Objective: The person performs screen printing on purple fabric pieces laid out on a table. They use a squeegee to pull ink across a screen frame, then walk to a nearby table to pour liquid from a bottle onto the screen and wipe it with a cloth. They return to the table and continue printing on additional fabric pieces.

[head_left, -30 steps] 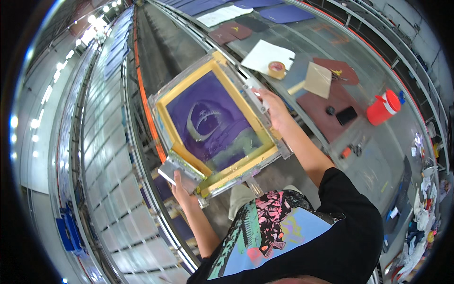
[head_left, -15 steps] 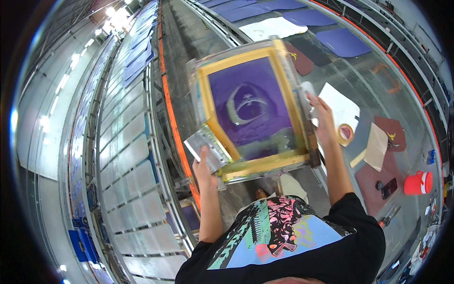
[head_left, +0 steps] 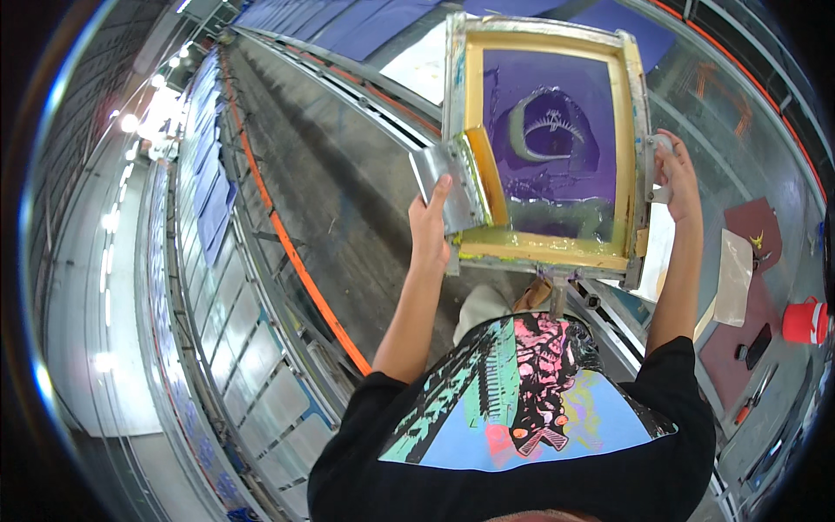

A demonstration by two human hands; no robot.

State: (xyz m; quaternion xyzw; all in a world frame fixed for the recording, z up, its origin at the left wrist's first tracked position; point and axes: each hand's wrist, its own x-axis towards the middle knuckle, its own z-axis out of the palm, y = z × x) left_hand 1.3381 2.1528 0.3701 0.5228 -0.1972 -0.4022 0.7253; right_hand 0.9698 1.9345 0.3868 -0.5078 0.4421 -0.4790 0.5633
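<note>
A screen-printing frame (head_left: 474, 87) with yellow-taped inner edges hangs in front of me, tilted slightly. Its purple mesh (head_left: 591, 78) carries a pale crescent design and wet, glossy ink toward the near edge. In my left hand (head_left: 429, 230) is a squeegee (head_left: 448, 174) with a metal holder and an amber blade, its blade end over the frame's near left corner. The thumb lies on the metal; whether these fingers also grip the frame is hidden. My right hand (head_left: 680, 178) is closed around a pale knob on the frame's right side.
The long table on the right bears purple fabric pieces (head_left: 626, 26), maroon pieces (head_left: 755, 226), a tan sheet (head_left: 733, 274), a dark phone (head_left: 758, 346), a red jug (head_left: 804, 320) and an orange-handled tool (head_left: 755, 396). An orange rail (head_left: 291, 252) edges the left table beyond the aisle (head_left: 339, 165).
The frame, squeegee and both hands have moved up and to the right in the view, toward the right table. My grip looks the same. The view has turned, and the tape roll is out of sight.
</note>
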